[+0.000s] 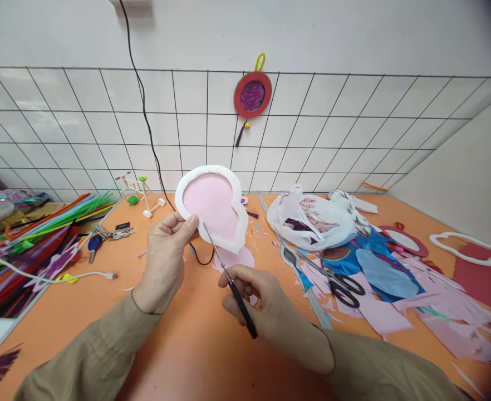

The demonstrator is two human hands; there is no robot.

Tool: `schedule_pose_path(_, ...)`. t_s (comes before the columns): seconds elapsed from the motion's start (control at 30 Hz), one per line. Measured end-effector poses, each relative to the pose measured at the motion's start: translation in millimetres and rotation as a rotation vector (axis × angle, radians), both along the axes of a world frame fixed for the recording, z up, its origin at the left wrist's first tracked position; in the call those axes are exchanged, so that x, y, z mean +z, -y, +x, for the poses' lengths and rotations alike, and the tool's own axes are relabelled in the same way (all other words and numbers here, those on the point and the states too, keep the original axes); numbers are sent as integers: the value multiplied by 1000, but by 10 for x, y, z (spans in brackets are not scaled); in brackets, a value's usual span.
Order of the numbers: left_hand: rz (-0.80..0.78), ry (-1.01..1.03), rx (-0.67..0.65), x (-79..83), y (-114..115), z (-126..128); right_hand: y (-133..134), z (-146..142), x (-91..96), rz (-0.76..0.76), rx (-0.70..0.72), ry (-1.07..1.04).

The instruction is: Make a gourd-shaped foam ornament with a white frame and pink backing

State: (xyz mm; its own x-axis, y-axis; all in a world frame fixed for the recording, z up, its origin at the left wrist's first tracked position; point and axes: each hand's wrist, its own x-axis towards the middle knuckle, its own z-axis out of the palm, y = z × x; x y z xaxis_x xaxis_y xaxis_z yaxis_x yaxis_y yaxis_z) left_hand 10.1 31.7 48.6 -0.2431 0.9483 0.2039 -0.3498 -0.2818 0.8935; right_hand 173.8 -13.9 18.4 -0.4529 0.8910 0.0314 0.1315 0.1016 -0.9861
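My left hand (166, 253) is closed in a pinch on the lower left edge of a gourd-shaped white foam frame (212, 206) with a pink centre, held upright above the orange table (178, 345). My right hand (256, 301) grips a thin tool with a black handle and a metal shaft (229, 278). Its tip rests at the frame's lower edge, close to my left thumb. A pink cut-out piece (239, 259) lies on the table just under the frame.
Black scissors (341, 287) and a metal ruler (299, 273) lie to the right among pink and blue paper scraps and a white plastic bag (312, 220). Coloured pipe cleaners (32, 234), keys (103, 236) and a white cable (62, 275) sit left. A wire grid holds a red round ornament (253, 94).
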Motion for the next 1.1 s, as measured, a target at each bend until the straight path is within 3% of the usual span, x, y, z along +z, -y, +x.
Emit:
schedule_pose_path(0.2,-5,-9,-12,-28,-25,-16,-21,3,83,9,10,-3)
schedule_pose_path(0.43,-1,-29,-13,-34,-27,-22,-35,18,171,-121,32,-5)
schedule_pose_path(1.1,-9,-25,-14,-46,-53,-40,-63,56,197,-10,-39,92)
